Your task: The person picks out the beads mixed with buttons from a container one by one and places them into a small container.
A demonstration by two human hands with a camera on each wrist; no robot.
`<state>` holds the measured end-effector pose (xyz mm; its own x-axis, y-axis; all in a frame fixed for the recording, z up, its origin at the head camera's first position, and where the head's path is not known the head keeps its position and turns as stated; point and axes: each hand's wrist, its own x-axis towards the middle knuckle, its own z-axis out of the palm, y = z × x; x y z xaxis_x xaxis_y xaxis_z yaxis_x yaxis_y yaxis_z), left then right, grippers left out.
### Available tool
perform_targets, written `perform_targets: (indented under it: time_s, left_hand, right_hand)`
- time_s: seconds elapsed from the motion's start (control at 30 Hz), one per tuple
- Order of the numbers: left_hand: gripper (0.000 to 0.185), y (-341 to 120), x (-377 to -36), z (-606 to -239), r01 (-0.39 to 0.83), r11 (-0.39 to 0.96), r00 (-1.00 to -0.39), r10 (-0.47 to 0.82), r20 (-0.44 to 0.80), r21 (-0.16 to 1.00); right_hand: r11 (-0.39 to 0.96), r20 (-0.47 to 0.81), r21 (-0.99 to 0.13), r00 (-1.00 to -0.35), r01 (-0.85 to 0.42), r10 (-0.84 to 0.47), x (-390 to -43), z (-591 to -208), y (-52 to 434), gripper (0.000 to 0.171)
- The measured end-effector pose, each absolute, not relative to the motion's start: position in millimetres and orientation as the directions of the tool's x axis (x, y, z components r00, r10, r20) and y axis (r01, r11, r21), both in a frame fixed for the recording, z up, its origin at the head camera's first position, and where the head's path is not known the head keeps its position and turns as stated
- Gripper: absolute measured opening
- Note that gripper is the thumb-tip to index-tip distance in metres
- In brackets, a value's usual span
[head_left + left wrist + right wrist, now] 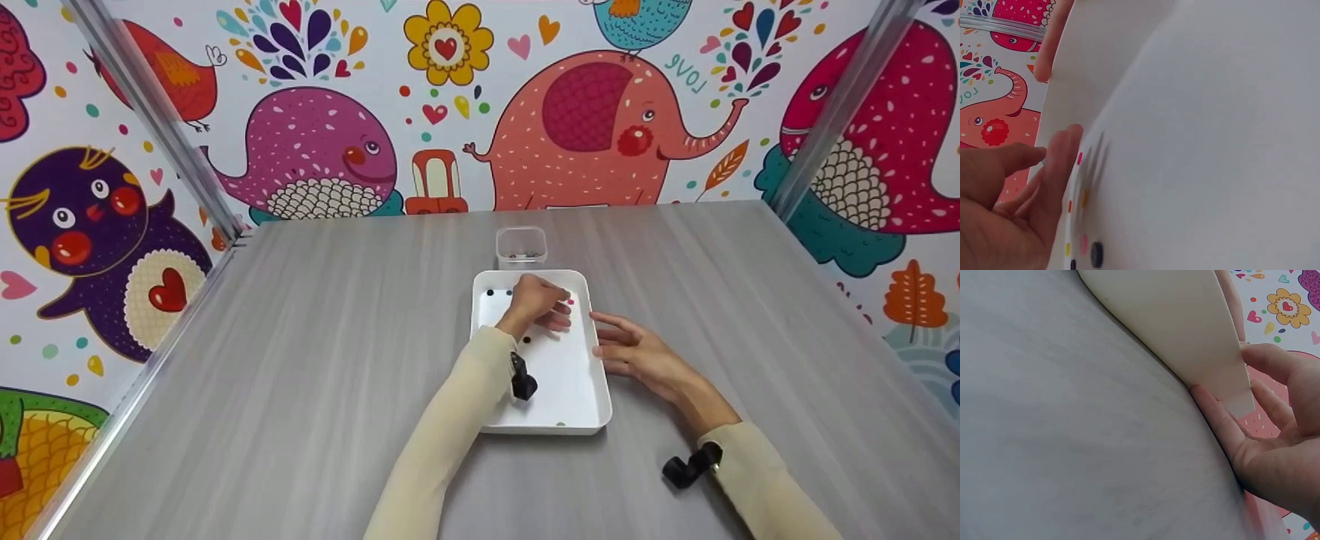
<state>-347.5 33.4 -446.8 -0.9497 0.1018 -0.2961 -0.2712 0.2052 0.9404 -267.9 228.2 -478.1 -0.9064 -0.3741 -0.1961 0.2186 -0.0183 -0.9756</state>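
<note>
A white rectangular tray (570,375) lies on the table, with several small round button-like pieces in its far part. One is a black disc (1096,255), and another is a pink piece (571,301). Over the far part of the tray is my left hand (536,301); its thumb and a finger pinch together on a tiny pale piece (1044,161), mostly hidden by the fingertips. My right hand (641,358) rests its extended fingertips against the tray's right outer wall (1219,382).
Just beyond the tray stands a small clear plastic box (522,244) with several small bits at its bottom. The grey wood-grain table (337,337) reaches back to a printed wall (450,112). Metal posts (840,112) stand at the back corners.
</note>
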Motion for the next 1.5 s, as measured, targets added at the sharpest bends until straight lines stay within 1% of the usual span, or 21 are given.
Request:
perform_targets:
  time_s: [0.33, 1.03, 1.23, 1.5]
  left_hand:
    - [0.012, 25, -348, -444, -0.304, 0.157, -0.939, 0.114, -0.323, 0.94]
    - [0.021, 16, -347, -438, -0.308, 0.16, -0.923, 0.191, -0.336, 0.938]
    - [0.022, 12, -346, -436, -0.282, 0.157, -0.934, 0.179, -0.308, 0.946]
    - [0.023, 5, -347, -437, -0.287, 0.164, -0.938, 0.153, -0.312, 0.944]
  right_hand:
    - [-0.014, -0.196, -0.976, -0.908, 0.216, -0.371, -267, -477, 229, 0.077]
    - [-0.017, -0.194, -0.977, -0.909, 0.215, -0.368, -266, -477, 229, 0.077]
    - [-0.009, -0.194, -0.977, -0.907, 0.213, -0.374, -266, -476, 229, 0.077]
    - [-0.023, -0.193, -0.976, -0.903, 0.218, -0.384, -268, -477, 228, 0.077]
